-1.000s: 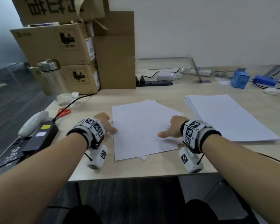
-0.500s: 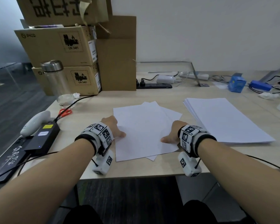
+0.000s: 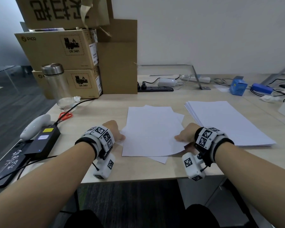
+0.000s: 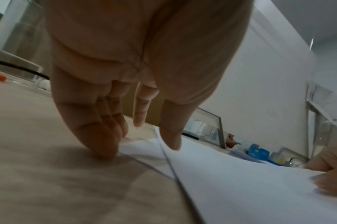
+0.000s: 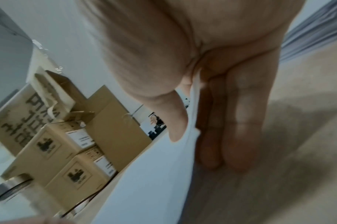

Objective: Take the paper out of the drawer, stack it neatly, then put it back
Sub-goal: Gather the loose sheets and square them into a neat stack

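In the middle of the frame a few loose paper sheets (image 3: 152, 129) lie fanned on the pale wooden counter (image 3: 105, 111); I count at least three white, thin, rectangular ones. My left hand (image 3: 113, 130) pinches their left edge, thumb on top and fingers (image 4: 98, 133) at the edge. My right hand (image 3: 186, 134) pinches the right edge, thumb above, fingers (image 5: 242, 121) under. At the right lies one tidy paper stack (image 3: 227, 122). In the upper left stand three brown cardboard boxes (image 3: 59, 50).
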